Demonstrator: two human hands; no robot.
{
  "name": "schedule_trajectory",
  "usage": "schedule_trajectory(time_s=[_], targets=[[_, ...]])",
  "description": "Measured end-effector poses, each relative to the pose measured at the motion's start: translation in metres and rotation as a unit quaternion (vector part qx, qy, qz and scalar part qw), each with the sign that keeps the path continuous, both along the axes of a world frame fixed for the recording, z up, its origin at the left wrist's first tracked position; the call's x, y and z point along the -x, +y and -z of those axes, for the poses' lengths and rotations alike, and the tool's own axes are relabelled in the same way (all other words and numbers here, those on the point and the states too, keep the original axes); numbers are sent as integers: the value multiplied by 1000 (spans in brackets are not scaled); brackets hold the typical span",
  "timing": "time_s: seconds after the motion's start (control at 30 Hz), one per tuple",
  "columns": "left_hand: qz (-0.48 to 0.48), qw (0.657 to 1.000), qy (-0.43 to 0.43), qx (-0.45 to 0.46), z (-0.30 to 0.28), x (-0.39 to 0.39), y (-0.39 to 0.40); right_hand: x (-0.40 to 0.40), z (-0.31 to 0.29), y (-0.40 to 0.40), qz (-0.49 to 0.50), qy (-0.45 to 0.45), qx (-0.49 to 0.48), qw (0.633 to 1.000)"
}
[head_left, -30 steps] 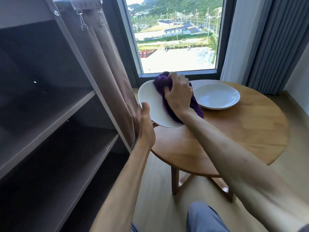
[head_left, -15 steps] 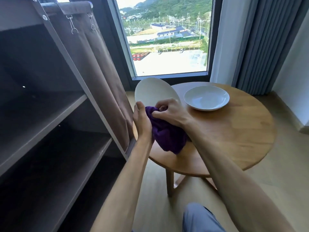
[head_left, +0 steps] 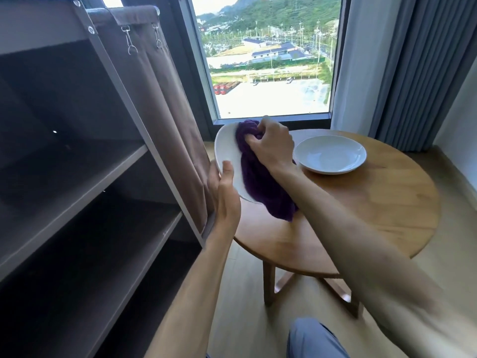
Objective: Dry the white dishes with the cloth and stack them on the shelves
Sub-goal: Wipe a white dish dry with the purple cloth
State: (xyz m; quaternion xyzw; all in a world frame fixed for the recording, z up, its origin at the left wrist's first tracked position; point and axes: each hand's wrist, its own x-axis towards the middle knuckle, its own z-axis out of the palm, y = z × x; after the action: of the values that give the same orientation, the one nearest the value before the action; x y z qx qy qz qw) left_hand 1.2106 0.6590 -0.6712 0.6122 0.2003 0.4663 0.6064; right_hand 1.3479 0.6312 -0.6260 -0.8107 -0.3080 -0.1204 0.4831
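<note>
Plate point(head_left: 227, 148), white, is held tilted above the left edge of the round wooden table point(head_left: 361, 202); its inner face turns toward the camera; its lower right portion is hidden behind the purple cloth point(head_left: 260, 187) and the right forearm. Left hand point(head_left: 224, 195) grips the plate at its lower left rim; the thumb lies curled over the front face, while the fingers pass behind the plate and are mostly out of sight. Right hand point(head_left: 271, 146) is closed on a bunch of the cloth and presses it against the upper part of the plate's face; the fingertips are buried in the fabric and cannot be made out singly; the rest of the cloth hangs down over the plate and past its lower edge. Second white dish point(head_left: 330, 155) rests flat on the table just beside the right hand, apart from the held plate; its left rim is partly covered by the right wrist. Shelf unit point(head_left: 103, 177) stands to the left, dark inside; two shelf boards are visible, the top and bottom of the unit are cut off by the frame; a brown fabric cover point(head_left: 165, 112) hangs clipped at its right side. Window point(head_left: 268, 63) lies behind the table; grey curtains point(head_left: 413, 73) hang at right. Knee in blue cloth point(head_left: 315, 339) is cut off at the bottom edge.
</note>
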Motion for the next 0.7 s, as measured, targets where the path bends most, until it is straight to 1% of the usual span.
schedule_trajectory(time_s=[0.13, 0.27, 0.37, 0.43, 0.5, 0.57, 0.63, 0.7], targets=[[-30, 999, -21, -28, -6, -1, -3, -12, 17, -13, 36, -18, 60, 997], [-71, 997, -32, 0, -1, -9, -1, -4, 30, -25, 45, -6, 136, 990], [-95, 995, -35, 16, 5, -13, -1, -1, 29, -38, 7, 47, 217, 975], [-99, 994, -40, 25, 4, -16, 0, 1, 23, -46, -63, 92, 238, 965], [-93, 994, -45, 36, 1, -19, 0, 6, 12, -52, -170, 120, 223, 952], [-69, 996, -29, 49, -1, -21, -1, 15, -1, -57, -262, 113, 201, 937], [-43, 997, -5, 66, -5, -20, -4, 20, -8, -59, -309, 93, 164, 932], [-20, 998, 21, 60, -8, -18, -2, 27, -9, -58, -306, 79, 85, 945]])
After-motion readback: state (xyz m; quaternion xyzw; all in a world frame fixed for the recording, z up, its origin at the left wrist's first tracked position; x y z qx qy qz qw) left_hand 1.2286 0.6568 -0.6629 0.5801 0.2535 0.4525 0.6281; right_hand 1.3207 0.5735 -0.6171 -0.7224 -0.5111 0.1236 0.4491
